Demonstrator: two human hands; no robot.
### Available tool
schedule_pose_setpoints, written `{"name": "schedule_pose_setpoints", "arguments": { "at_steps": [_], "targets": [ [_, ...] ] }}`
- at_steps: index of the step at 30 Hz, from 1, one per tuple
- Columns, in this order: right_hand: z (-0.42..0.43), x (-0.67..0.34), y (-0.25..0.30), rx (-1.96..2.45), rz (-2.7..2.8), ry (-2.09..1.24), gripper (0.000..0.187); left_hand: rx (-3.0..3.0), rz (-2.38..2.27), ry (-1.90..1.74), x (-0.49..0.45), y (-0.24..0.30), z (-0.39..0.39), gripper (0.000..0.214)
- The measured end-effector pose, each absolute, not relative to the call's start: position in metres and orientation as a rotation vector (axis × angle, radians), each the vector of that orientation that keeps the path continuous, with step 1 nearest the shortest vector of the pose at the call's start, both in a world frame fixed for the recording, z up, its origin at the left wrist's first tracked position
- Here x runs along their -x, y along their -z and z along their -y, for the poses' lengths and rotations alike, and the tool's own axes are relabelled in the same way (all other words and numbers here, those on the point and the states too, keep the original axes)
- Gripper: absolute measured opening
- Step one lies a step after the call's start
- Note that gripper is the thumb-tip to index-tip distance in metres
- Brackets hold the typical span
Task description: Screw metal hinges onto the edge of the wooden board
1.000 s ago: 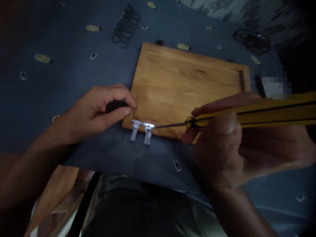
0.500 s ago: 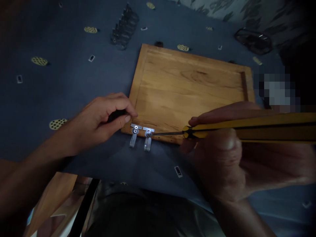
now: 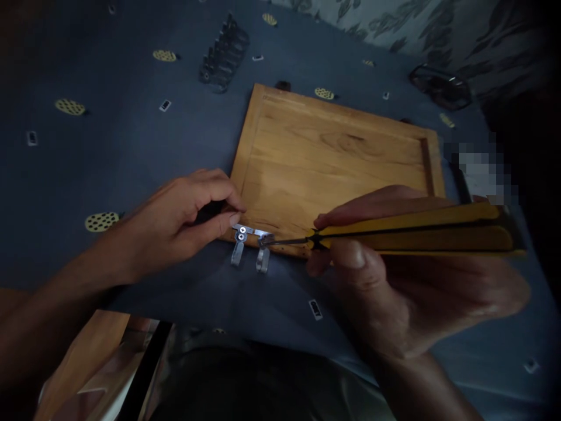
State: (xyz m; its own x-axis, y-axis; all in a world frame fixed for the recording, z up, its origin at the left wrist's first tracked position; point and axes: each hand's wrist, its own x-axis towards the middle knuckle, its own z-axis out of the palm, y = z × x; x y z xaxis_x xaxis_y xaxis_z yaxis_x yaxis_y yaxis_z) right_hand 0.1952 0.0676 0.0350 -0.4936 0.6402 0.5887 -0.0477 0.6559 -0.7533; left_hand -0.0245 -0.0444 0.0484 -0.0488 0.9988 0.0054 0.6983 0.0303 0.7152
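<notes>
My right hand (image 3: 372, 275) is wrapped round the yellow and black handle of a screwdriver (image 3: 416, 231). The thin shaft points left, its tip at the upper plate of the second metal hook (image 3: 263, 257). Beside it, the first metal hook (image 3: 237, 252) shows two cross-head screws in its plate. Both hooks sit at the near edge of a framed wooden board (image 3: 307, 158) and stick out past it. Curled at the board's near left corner, my left hand (image 3: 188, 216) holds that corner, with its thumb tip close to the first hook.
A row of several dark hooks (image 3: 223, 55) lies behind the board on the blue patterned cloth (image 3: 144, 152). Glasses with dark frames (image 3: 440, 88) are at the back right. Below the cloth's front edge, a wooden surface (image 3: 94, 345) shows at lower left.
My right hand and the screwdriver sit slightly farther left, with the handle turned a little. My left thumb is nearer the first hook's plate. The view has shifted slightly.
</notes>
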Motion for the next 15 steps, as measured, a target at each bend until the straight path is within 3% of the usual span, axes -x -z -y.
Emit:
{"name": "schedule_pose_setpoints", "arguments": {
  "at_steps": [4, 8, 15],
  "targets": [
    [-0.064, -0.191, -0.044, 0.387, 1.989, -0.709, 0.016, -1.687, -1.801, -0.784, 0.023, -0.047, 0.045, 0.026],
    [-0.053, -0.193, -0.047, 0.642, 2.012, -0.821, 0.027, -1.637, -1.804, -0.784, 0.022, -0.048, 0.046, 0.025],
    [-0.05, -0.194, -0.051, 0.62, 2.016, -0.813, 0.031, -1.641, -1.798, -0.784, 0.021, -0.049, 0.046, 0.024]
  ]
}}
